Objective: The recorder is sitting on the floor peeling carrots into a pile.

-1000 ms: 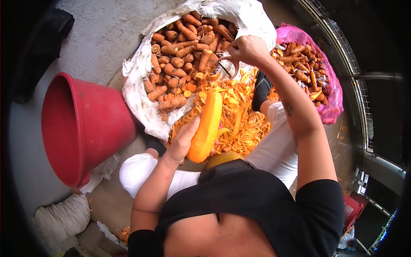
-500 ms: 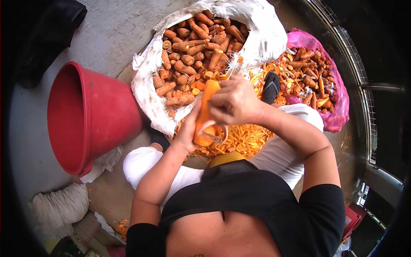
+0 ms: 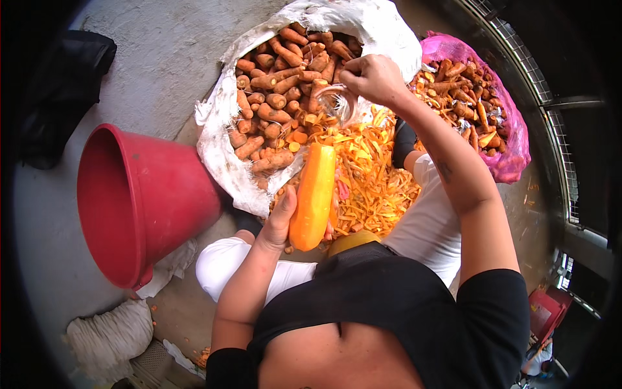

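Note:
A large, smooth, peeled orange carrot (image 3: 313, 202) stands nearly upright in my left hand (image 3: 281, 217), whose thumb and fingers wrap its lower part. Farther forward and to the right, my right hand (image 3: 376, 79) is closed on a pale pink peeler (image 3: 350, 106), apart from the carrot. The peeler hangs over the front edge of an open white sack (image 3: 211, 123) full of unpeeled carrots (image 3: 275, 83). Below the hands lies a broad heap of orange peelings (image 3: 372, 194) between my legs.
To the left, a big red bucket (image 3: 175, 191) lies tilted with its mouth facing left. At the far right stands a pink bag (image 3: 516, 139) of carrot pieces and peelings. A white bundled sack (image 3: 110, 334) rests on the floor at lower left.
My right hand has moved forward and to the right with the peeler, off the carrot. The carrot has come slightly nearer to me in my left hand, its whole front now showing.

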The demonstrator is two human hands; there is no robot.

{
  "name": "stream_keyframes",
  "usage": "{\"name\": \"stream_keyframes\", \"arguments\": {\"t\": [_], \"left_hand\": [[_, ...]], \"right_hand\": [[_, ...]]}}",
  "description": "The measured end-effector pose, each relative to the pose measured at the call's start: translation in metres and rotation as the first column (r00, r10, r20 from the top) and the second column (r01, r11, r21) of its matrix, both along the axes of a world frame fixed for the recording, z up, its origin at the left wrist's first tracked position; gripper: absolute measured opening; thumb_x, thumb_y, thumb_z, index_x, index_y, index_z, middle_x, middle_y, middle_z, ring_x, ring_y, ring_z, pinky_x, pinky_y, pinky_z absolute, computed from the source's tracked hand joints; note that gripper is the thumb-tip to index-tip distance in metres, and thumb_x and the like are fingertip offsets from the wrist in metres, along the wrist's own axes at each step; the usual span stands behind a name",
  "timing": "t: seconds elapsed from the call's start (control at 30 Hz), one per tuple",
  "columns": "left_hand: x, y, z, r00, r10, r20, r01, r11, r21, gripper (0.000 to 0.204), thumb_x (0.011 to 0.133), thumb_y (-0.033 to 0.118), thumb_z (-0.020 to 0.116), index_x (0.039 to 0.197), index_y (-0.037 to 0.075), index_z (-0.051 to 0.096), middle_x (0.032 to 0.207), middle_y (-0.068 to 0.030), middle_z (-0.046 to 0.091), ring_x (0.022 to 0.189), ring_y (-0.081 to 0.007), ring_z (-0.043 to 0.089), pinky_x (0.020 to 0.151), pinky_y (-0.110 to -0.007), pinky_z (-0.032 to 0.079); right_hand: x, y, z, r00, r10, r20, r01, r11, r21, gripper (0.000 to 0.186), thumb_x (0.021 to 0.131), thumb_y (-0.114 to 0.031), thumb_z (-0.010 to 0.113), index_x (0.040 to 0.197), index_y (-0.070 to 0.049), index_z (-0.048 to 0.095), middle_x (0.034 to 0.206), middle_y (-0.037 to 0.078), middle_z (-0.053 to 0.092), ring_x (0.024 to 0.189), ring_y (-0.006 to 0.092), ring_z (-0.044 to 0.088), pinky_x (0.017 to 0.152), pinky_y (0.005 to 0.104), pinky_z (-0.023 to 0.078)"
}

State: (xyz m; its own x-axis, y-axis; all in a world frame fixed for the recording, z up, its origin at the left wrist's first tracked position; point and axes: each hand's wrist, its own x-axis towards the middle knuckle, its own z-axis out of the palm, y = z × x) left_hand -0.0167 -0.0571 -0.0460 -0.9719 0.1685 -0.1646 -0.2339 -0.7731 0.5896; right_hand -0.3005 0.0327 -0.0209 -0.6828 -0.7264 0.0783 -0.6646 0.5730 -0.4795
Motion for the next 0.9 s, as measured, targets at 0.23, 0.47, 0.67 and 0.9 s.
{"name": "stream_keyframes", "arguments": {"t": [0.23,0.47,0.67,0.9], "left_hand": [[-0.001,-0.006,0.007,0.998,0.042,0.049,-0.032,0.98,-0.195,0.07,0.08,0.041,0.069,0.13,0.001,0.041,0.095,-0.0162,0.06,0.075,-0.02,0.063,0.066,-0.03,0.054],[-0.009,0.002,0.01,1.0,0.014,0.017,-0.008,0.956,-0.295,0.079,0.073,0.036,0.072,0.133,-0.002,0.039,0.09,-0.0169,0.06,0.068,-0.021,0.064,0.06,-0.031,0.056],[-0.006,0.003,0.002,0.995,0.067,0.073,-0.056,0.989,-0.138,0.078,0.077,0.04,0.069,0.135,-0.002,0.038,0.088,-0.0134,0.057,0.079,-0.0222,0.063,0.068,-0.036,0.056],[-0.014,-0.002,-0.02,0.914,0.211,0.347,-0.26,0.96,0.101,0.049,0.094,0.045,0.044,0.122,0.005,0.051,0.099,-0.0145,0.062,0.082,-0.0256,0.064,0.074,-0.042,0.056]], "right_hand": [[0.048,0.004,0.037,0.913,0.406,0.028,-0.381,0.876,-0.295,0.026,0.075,-0.019,0.059,0.057,-0.002,0.054,0.048,0.008,0.048,0.042,0.0166,0.048,0.045,0.0331,0.038],[-0.023,0.01,-0.013,0.894,0.25,-0.373,-0.231,0.968,0.097,0.02,0.071,-0.027,0.061,0.063,-0.01,0.068,0.052,0.009,0.058,0.049,0.0272,0.058,0.052,0.0379,0.047],[-0.011,0.008,0.005,0.991,0.027,-0.133,-0.022,0.999,0.035,0.024,0.074,-0.035,0.058,0.073,-0.016,0.073,0.059,0.008,0.064,0.058,0.0262,0.065,0.059,0.0389,0.053],[0.05,0.009,0.029,0.965,0.256,0.06,-0.239,0.949,-0.207,0.025,0.077,-0.027,0.057,0.062,-0.01,0.065,0.051,0.004,0.059,0.047,0.0198,0.058,0.049,0.0339,0.047]]}}
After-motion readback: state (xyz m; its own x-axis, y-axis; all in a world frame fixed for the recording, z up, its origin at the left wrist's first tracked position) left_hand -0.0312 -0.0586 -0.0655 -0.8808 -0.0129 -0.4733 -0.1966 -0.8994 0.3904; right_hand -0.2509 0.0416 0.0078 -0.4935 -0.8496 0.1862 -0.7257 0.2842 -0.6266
